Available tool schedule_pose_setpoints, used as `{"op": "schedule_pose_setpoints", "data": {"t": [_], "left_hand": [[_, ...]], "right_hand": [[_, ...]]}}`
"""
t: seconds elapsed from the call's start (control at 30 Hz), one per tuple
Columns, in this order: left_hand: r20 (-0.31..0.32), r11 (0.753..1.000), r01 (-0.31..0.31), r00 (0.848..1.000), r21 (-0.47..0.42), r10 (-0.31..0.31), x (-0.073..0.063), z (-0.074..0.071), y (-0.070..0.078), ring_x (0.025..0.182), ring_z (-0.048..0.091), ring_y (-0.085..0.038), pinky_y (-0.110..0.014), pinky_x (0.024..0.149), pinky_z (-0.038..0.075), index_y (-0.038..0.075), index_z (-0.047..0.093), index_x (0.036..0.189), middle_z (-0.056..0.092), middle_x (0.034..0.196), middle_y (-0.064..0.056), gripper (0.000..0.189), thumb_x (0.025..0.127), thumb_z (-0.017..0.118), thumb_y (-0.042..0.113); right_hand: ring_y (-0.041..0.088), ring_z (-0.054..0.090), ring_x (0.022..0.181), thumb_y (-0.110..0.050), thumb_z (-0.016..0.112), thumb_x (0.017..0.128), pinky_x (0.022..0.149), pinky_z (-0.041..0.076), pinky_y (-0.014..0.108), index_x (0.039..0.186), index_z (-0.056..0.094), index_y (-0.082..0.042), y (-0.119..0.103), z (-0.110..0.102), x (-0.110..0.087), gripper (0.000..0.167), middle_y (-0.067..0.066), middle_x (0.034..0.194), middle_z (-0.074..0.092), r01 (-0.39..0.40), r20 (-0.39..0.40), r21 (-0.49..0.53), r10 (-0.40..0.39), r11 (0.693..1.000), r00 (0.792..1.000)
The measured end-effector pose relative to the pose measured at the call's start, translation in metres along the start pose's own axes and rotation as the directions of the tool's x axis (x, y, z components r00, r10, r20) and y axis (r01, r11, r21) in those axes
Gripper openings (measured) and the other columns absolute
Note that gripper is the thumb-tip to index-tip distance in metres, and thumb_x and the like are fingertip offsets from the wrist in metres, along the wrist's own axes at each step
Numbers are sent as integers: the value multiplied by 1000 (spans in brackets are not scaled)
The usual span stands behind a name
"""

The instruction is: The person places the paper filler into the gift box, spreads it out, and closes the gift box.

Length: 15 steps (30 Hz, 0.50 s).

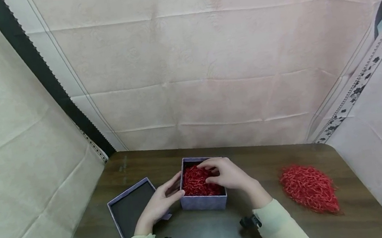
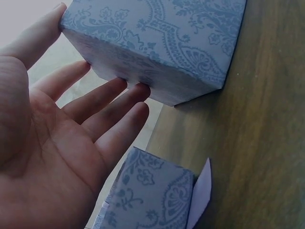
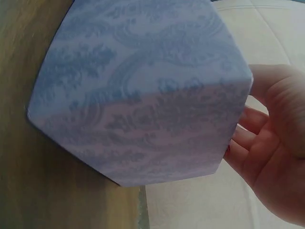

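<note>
A box with a blue-grey floral pattern (image 1: 204, 202) stands on the table, with crinkled red paper shreds (image 1: 194, 181) inside. My left hand (image 1: 163, 200) touches the box's left side, its fingertips against the patterned wall (image 2: 157, 71) and the thumb near the front corner. Over the box's right part is my right hand (image 1: 226, 172), thumb and fingers spread apart and reaching in at the paper. In the right wrist view, the box wall (image 3: 162, 129) hides the fingertips of that hand (image 3: 281, 157).
A box lid (image 1: 132, 208), dark inside, lies left of the box, partly behind the left hand. On the table's right side sits a loose heap of red paper shreds (image 1: 310, 189). Pale cloth sheets (image 1: 207, 74) hang behind and beside the wooden table (image 1: 251, 155).
</note>
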State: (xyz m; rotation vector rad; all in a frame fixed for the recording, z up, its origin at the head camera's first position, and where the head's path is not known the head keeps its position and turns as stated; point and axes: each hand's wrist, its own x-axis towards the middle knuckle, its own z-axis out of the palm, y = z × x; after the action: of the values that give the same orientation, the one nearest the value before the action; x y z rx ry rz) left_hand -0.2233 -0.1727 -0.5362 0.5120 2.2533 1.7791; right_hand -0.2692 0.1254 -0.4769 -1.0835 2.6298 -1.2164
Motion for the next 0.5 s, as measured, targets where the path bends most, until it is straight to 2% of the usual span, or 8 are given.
{"op": "schedule_pose_setpoints", "data": {"t": [0.3, 0.5], "left_hand": [[-8, 1000, -4, 1000, 23, 4, -2, -1, -3, 150, 45, -34, -52, 119, 41, 26, 38, 169, 43, 168, -10, 66, 109, 66, 23], [2, 1000, -4, 1000, 5, 4, -1, -1, -1, 152, 43, -31, -52, 121, 38, 25, 37, 169, 41, 168, -8, 67, 109, 66, 22]], "right_hand": [[27, 72, 116, -7, 82, 95, 98, 60, 47, 136, 74, -10, -1, 12, -18, 42, 6, 133, 72, -63, -156, 116, 80, 991, 984], [31, 72, 116, -8, 82, 95, 98, 59, 53, 136, 74, -10, -1, 15, -29, 41, 7, 134, 73, -103, -201, 194, 142, 976, 969]]}}
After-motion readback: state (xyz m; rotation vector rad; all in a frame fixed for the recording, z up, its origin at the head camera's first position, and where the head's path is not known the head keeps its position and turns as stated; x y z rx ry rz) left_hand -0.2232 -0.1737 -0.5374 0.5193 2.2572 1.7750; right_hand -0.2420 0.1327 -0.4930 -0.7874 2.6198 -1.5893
